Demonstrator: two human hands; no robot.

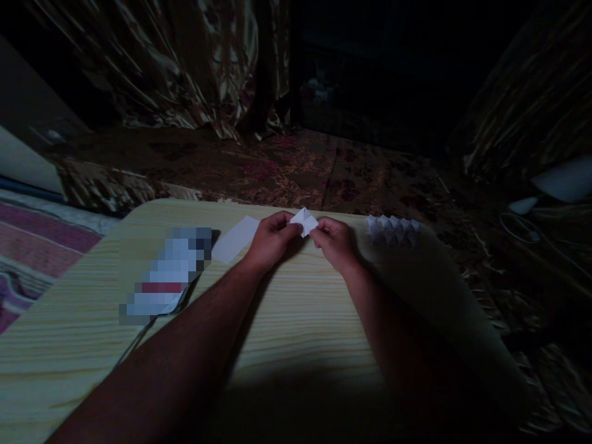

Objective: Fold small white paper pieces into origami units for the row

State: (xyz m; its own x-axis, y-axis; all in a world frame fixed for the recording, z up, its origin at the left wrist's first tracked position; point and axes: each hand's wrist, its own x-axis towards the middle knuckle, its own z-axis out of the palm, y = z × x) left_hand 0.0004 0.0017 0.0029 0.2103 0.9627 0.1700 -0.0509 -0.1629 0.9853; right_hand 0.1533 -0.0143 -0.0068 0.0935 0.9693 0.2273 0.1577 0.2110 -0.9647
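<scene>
Both my hands meet over the far middle of a light wooden table (296,320). My left hand (269,239) and my right hand (333,242) are closed in a pinch on a small folded piece of white paper (304,221), held just above the tabletop between them. A flat white paper slip (235,238) lies on the table just left of my left hand. A cluster of several small folded white paper pieces (393,229) sits at the table's far right, beside my right hand.
A blurred-out flat object (169,274) lies on the table's left part. Dark patterned fabric (287,166) covers the floor beyond the table, and shiny curtains (185,61) hang behind. A striped rug (28,246) lies left. White objects and a cable (531,216) are at right.
</scene>
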